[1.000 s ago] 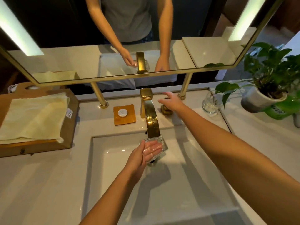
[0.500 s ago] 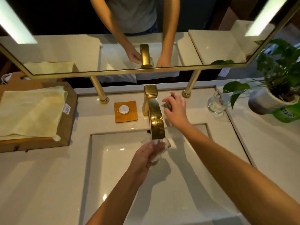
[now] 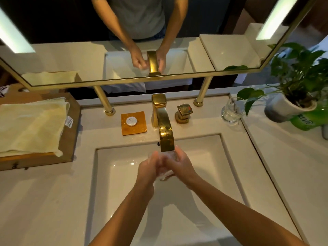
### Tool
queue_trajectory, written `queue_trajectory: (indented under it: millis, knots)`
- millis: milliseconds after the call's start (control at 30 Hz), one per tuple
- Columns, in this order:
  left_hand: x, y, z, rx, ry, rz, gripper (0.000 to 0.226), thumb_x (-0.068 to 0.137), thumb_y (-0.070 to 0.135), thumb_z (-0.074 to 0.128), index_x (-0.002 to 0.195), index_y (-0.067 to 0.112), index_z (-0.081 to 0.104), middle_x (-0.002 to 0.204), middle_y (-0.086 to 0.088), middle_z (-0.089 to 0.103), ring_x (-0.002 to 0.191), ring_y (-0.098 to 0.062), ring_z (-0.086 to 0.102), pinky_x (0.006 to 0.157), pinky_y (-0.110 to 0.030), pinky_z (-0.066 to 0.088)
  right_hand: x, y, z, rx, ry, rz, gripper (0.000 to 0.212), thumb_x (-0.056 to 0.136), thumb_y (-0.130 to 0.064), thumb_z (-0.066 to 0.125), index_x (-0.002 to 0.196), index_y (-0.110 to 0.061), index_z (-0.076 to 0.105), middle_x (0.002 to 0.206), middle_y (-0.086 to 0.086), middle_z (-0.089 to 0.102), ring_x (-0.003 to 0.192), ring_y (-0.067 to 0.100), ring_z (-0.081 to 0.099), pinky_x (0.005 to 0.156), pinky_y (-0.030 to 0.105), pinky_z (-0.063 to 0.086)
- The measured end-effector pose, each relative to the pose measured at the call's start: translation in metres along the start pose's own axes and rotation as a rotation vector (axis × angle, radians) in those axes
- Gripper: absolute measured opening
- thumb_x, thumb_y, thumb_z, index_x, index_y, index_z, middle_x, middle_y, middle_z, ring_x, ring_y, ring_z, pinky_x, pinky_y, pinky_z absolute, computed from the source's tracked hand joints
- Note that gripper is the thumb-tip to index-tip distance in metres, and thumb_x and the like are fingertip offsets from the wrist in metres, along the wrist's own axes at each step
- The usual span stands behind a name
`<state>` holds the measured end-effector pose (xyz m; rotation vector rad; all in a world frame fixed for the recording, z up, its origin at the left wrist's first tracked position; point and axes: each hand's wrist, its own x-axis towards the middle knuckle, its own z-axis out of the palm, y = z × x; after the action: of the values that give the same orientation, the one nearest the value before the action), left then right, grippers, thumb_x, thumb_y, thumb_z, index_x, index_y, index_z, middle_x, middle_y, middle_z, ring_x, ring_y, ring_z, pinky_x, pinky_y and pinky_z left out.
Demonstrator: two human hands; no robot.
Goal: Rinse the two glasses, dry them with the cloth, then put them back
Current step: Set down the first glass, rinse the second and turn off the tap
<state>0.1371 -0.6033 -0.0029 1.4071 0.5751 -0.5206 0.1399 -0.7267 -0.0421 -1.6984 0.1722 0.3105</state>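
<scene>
**Q:** Which step is shown, and how is it done well?

**A:** Rinse of the first glass. The sink [image 3: 204, 166] is at centre, and the gold tap [image 3: 164, 125] stands at 12 o'clock with its spout over my hands. My left hand [image 3: 148, 167] and right hand [image 3: 181, 166] both grasp the glass [image 3: 166, 174], fingers curled round it, just beneath the spout. The glass is mostly hidden and blurred, and I cannot tell whether water runs. In my judgement, the glass is best held low in the basin and turned so the water reaches its inside and rim. Wet glass slips, so the grip should be firm. The rim should not touch the metal spout, and the glass should be tipped empty before drying.

**Q:** And the surroundings?

**A:** A pale stone surface [image 3: 44, 201] surrounds the sink. A gold-framed mirror [image 3: 71, 59] runs along its 12 o'clock edge. A wooden tray [image 3: 71, 139] lies at 9 o'clock and carries the folded yellow cloth [image 3: 30, 126]. A potted plant [image 3: 298, 71] is at 2 o'clock. The second glass [image 3: 230, 110] stands upright at 1 o'clock, touching the plant's leaves. An amber soap dish [image 3: 134, 123] is at 11 o'clock. A square knob [image 3: 183, 111] sits just right of the tap's base.
</scene>
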Motion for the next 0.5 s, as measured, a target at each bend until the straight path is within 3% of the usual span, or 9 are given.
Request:
queue_trajectory:
  millis: [67, 167, 233, 267, 333, 367, 433, 500]
  knots:
    - [0.004, 0.002, -0.008, -0.081, -0.088, -0.171, 0.041, 0.098, 0.037, 0.043, 0.090, 0.004, 0.066, 0.046, 0.001, 0.059, 0.041, -0.006, 0.056, 0.040, -0.018, 0.042, -0.003, 0.004, -0.001, -0.195, -0.028, -0.220, 0.051, 0.079, -0.051, 0.066, 0.114, -0.016, 0.056, 0.098, 0.004, 0.067, 0.091, 0.015, 0.068, 0.080, 0.035, 0.059]
    - [0.005, -0.006, -0.011, -0.082, -0.145, -0.119, 0.033, 0.096, 0.032, 0.050, 0.100, 0.004, 0.067, 0.052, 0.002, 0.062, 0.047, -0.007, 0.058, 0.042, -0.018, 0.043, -0.003, 0.008, -0.002, -0.185, -0.052, -0.233, 0.061, 0.079, -0.062, 0.062, 0.118, -0.015, 0.055, 0.098, 0.003, 0.068, 0.090, 0.015, 0.068, 0.077, 0.037, 0.060]
    - [0.003, -0.010, -0.008, -0.003, -0.094, 0.064, 0.025, 0.092, 0.027, 0.056, 0.096, 0.006, 0.069, 0.067, -0.003, 0.070, 0.061, -0.014, 0.066, 0.050, -0.018, 0.048, -0.004, 0.002, 0.004, -0.088, -0.010, -0.096, 0.064, 0.084, -0.067, 0.052, 0.120, -0.014, 0.052, 0.096, 0.007, 0.068, 0.082, 0.018, 0.070, 0.064, 0.041, 0.061]
    - [0.004, -0.012, -0.007, 0.086, -0.066, 0.172, 0.022, 0.092, 0.024, 0.057, 0.092, 0.007, 0.071, 0.073, -0.006, 0.072, 0.068, -0.017, 0.069, 0.054, -0.018, 0.051, -0.002, 0.000, 0.004, 0.002, -0.027, 0.082, 0.064, 0.088, -0.066, 0.046, 0.121, -0.012, 0.051, 0.090, 0.007, 0.069, 0.070, 0.018, 0.068, 0.054, 0.037, 0.059]
    - [0.004, -0.015, -0.008, 0.256, -0.058, 0.358, 0.024, 0.094, 0.020, 0.054, 0.088, 0.005, 0.072, 0.079, -0.013, 0.073, 0.074, -0.017, 0.070, 0.063, -0.017, 0.054, 0.000, -0.001, 0.000, 0.232, -0.183, 0.479, 0.070, 0.093, -0.067, 0.030, 0.119, -0.007, 0.053, 0.063, 0.001, 0.064, 0.043, 0.008, 0.049, 0.037, 0.020, 0.039]
    - [0.005, -0.017, -0.010, 0.282, -0.068, 0.396, 0.025, 0.095, 0.019, 0.053, 0.087, 0.004, 0.072, 0.078, -0.013, 0.073, 0.074, -0.016, 0.070, 0.065, -0.018, 0.054, 0.001, -0.001, -0.001, 0.308, -0.251, 0.572, 0.073, 0.093, -0.067, 0.024, 0.116, -0.004, 0.055, 0.054, -0.002, 0.058, 0.037, 0.004, 0.039, 0.035, 0.016, 0.030]
    - [0.006, -0.016, -0.012, 0.248, -0.075, 0.381, 0.024, 0.094, 0.020, 0.054, 0.091, 0.003, 0.071, 0.081, -0.011, 0.073, 0.077, -0.015, 0.069, 0.069, -0.021, 0.053, 0.005, 0.000, 0.003, 0.321, -0.214, 0.529, 0.073, 0.094, -0.065, 0.027, 0.120, -0.004, 0.055, 0.061, 0.000, 0.057, 0.037, 0.003, 0.039, 0.035, 0.015, 0.029]
    - [0.008, -0.009, -0.008, 0.152, -0.034, 0.244, 0.026, 0.095, 0.023, 0.053, 0.096, 0.003, 0.068, 0.083, -0.009, 0.071, 0.080, -0.018, 0.066, 0.068, -0.024, 0.051, 0.009, -0.001, 0.010, 0.246, -0.056, 0.335, 0.064, 0.091, -0.065, 0.043, 0.121, -0.009, 0.054, 0.078, 0.000, 0.060, 0.053, 0.003, 0.052, 0.043, 0.014, 0.039]
